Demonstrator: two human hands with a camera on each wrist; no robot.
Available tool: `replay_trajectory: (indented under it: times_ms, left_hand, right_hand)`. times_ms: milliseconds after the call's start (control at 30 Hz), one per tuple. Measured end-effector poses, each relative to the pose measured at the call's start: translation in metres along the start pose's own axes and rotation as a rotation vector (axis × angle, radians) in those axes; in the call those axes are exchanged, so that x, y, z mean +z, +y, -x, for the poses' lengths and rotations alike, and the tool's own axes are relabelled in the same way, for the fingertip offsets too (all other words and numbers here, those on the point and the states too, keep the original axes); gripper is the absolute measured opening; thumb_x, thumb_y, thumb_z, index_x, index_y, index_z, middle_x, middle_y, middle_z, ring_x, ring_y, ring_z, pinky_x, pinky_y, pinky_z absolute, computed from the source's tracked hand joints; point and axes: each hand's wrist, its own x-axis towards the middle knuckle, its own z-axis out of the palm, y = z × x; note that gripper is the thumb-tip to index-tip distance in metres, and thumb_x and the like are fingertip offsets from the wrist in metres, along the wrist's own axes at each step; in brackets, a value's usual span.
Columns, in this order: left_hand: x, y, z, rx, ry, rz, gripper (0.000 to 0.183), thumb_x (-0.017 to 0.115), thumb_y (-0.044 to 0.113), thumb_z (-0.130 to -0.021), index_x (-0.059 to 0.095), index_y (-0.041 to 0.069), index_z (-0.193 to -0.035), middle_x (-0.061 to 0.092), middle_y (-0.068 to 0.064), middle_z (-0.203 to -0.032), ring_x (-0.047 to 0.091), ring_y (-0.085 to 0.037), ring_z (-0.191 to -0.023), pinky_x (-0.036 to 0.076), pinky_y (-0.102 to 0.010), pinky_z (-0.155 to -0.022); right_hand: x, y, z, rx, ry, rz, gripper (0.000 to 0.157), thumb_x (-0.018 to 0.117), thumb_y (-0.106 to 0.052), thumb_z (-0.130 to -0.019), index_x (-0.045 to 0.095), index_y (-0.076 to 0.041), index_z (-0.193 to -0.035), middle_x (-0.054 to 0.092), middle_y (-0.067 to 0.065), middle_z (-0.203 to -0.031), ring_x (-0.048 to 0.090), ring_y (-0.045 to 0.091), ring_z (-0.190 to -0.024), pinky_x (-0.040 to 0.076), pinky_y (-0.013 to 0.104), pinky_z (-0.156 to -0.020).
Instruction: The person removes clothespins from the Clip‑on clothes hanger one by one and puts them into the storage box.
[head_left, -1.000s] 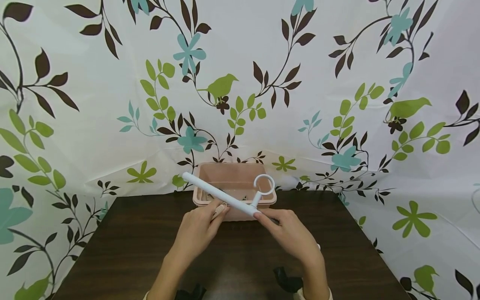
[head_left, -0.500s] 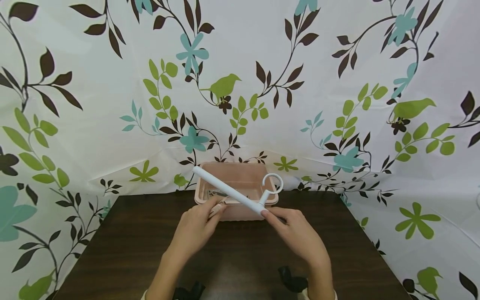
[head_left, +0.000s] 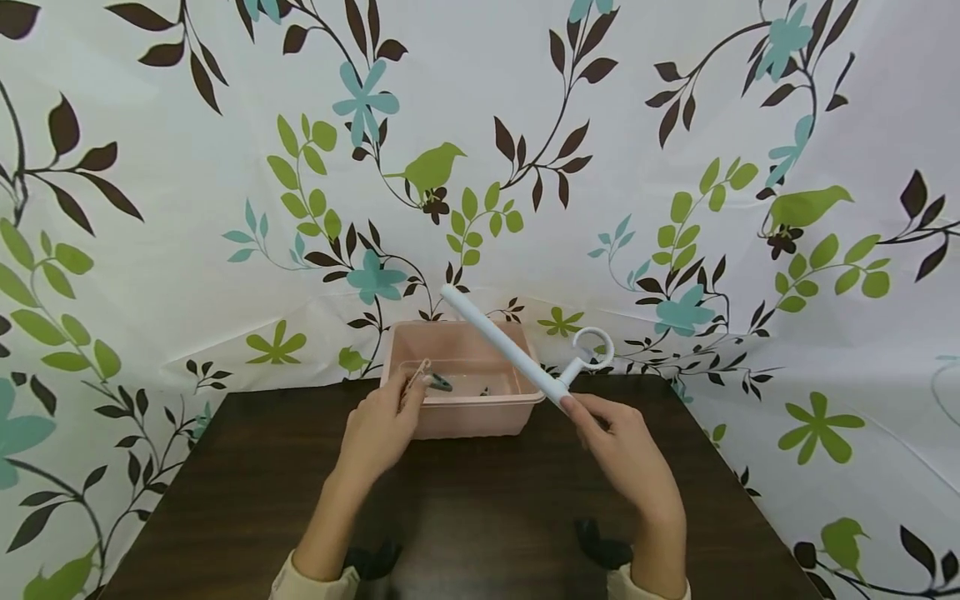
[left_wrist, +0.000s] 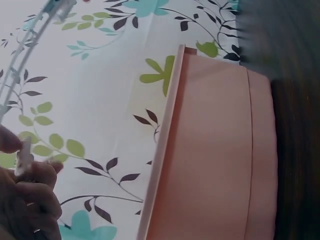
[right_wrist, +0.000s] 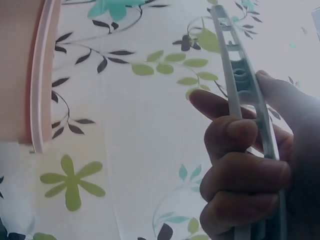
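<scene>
My right hand (head_left: 626, 450) grips a pale blue plastic clothes hanger (head_left: 498, 337) near its round hook (head_left: 597, 348), with the bar slanting up to the left above the bin. The right wrist view shows fingers wrapped round the hanger's ribbed underside (right_wrist: 240, 75). At the front left rim of a pink plastic bin (head_left: 472, 421), my left hand (head_left: 378, 429) pinches a small light-coloured clothespin (head_left: 418, 372). That clothespin (left_wrist: 24, 157) also shows between thumb and finger in the left wrist view. Inside the bin lies a dark green clothespin (head_left: 441, 382), partly behind the left fingertips.
The bin stands at the back of a dark wood table (head_left: 480, 517), against a hanging cloth (head_left: 637, 125) printed with leaves, flowers and birds. Dark shapes, one of them a black piece (head_left: 600, 546), lie beside both wrists.
The hands have drawn apart. My right hand has carried the hanger to the right and tilted its bar steeper, while my left hand has shifted left with the clothespin to the bin's rim.
</scene>
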Motion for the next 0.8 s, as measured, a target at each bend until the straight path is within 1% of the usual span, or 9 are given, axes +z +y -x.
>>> replay_trajectory:
  times_ms: [67, 133, 267, 400, 467, 533, 600, 700, 800]
  left_hand:
    - [0.004, -0.001, -0.011, -0.002, 0.010, -0.036, 0.039, 0.051, 0.053, -0.112, 0.066, 0.022, -0.132, 0.061, 0.001, -0.080, 0.057, -0.017, -0.070, 0.042, -0.037, -0.060]
    - [0.008, -0.001, -0.021, 0.002, 0.011, -0.063, 0.043, 0.057, 0.054, -0.110, 0.067, 0.020, -0.133, 0.063, 0.000, -0.080, 0.058, -0.018, -0.068, 0.043, -0.036, -0.058]
    - [0.014, 0.002, -0.037, 0.029, 0.003, -0.138, 0.046, 0.064, 0.052, -0.107, 0.068, 0.019, -0.139, 0.065, 0.002, -0.082, 0.058, -0.016, -0.068, 0.042, -0.034, -0.055]
    - [0.015, 0.007, -0.049, 0.070, -0.014, -0.191, 0.046, 0.068, 0.047, -0.106, 0.068, 0.016, -0.141, 0.071, -0.001, -0.089, 0.062, -0.017, -0.072, 0.046, -0.035, -0.056]
    - [0.015, 0.010, -0.056, 0.086, -0.021, -0.208, 0.045, 0.070, 0.043, -0.106, 0.068, 0.014, -0.140, 0.074, -0.003, -0.094, 0.064, -0.018, -0.073, 0.049, -0.037, -0.058]
    - [0.017, 0.011, -0.065, 0.108, -0.012, -0.238, 0.045, 0.070, 0.041, -0.106, 0.067, 0.015, -0.142, 0.076, -0.006, -0.097, 0.063, -0.019, -0.070, 0.050, -0.038, -0.057]
    - [0.020, 0.010, -0.074, 0.125, 0.001, -0.253, 0.045, 0.071, 0.039, -0.106, 0.066, 0.016, -0.145, 0.077, -0.007, -0.099, 0.062, -0.019, -0.067, 0.049, -0.038, -0.054]
    - [0.024, 0.008, -0.087, 0.153, 0.014, -0.275, 0.049, 0.069, 0.039, -0.107, 0.061, 0.017, -0.150, 0.076, -0.008, -0.095, 0.059, -0.019, -0.061, 0.045, -0.036, -0.050]
    - [0.028, 0.004, -0.094, 0.151, -0.008, -0.231, 0.054, 0.065, 0.040, -0.109, 0.054, 0.014, -0.155, 0.076, -0.008, -0.102, 0.060, -0.018, -0.061, 0.043, -0.033, -0.049]
  right_hand:
    - [-0.004, 0.002, 0.001, -0.003, 0.022, 0.002, 0.031, 0.059, -0.052, -0.110, 0.075, -0.025, -0.109, 0.058, 0.000, -0.072, 0.048, 0.014, -0.061, 0.043, 0.031, -0.058]
    - [-0.008, 0.004, 0.001, -0.007, 0.026, -0.003, 0.032, 0.059, -0.052, -0.110, 0.075, -0.024, -0.108, 0.059, 0.000, -0.073, 0.047, 0.014, -0.060, 0.043, 0.032, -0.059]
    - [-0.020, 0.011, 0.003, 0.007, 0.051, -0.003, 0.032, 0.059, -0.050, -0.110, 0.075, -0.022, -0.104, 0.060, 0.001, -0.072, 0.044, 0.013, -0.057, 0.042, 0.032, -0.057]
    - [-0.034, 0.022, 0.008, 0.040, 0.119, 0.010, 0.037, 0.058, -0.048, -0.111, 0.072, -0.019, -0.092, 0.059, 0.003, -0.072, 0.038, 0.012, -0.053, 0.038, 0.033, -0.053]
    - [-0.040, 0.026, 0.010, 0.052, 0.141, 0.010, 0.040, 0.057, -0.047, -0.112, 0.071, -0.017, -0.090, 0.060, 0.004, -0.072, 0.038, 0.013, -0.052, 0.038, 0.034, -0.051]
    - [-0.044, 0.030, 0.011, 0.061, 0.154, 0.014, 0.041, 0.057, -0.048, -0.112, 0.070, -0.017, -0.089, 0.060, 0.005, -0.073, 0.038, 0.013, -0.052, 0.038, 0.035, -0.051]
    - [-0.046, 0.032, 0.011, 0.067, 0.157, 0.021, 0.040, 0.056, -0.049, -0.112, 0.071, -0.017, -0.093, 0.060, 0.006, -0.073, 0.038, 0.013, -0.052, 0.038, 0.035, -0.051]
    - [-0.047, 0.035, 0.010, 0.075, 0.157, 0.035, 0.040, 0.056, -0.051, -0.112, 0.072, -0.017, -0.097, 0.059, 0.005, -0.073, 0.039, 0.014, -0.054, 0.038, 0.034, -0.053]
    - [-0.047, 0.037, 0.010, 0.074, 0.152, 0.032, 0.039, 0.056, -0.051, -0.112, 0.071, -0.018, -0.098, 0.058, 0.005, -0.073, 0.040, 0.014, -0.056, 0.039, 0.034, -0.054]
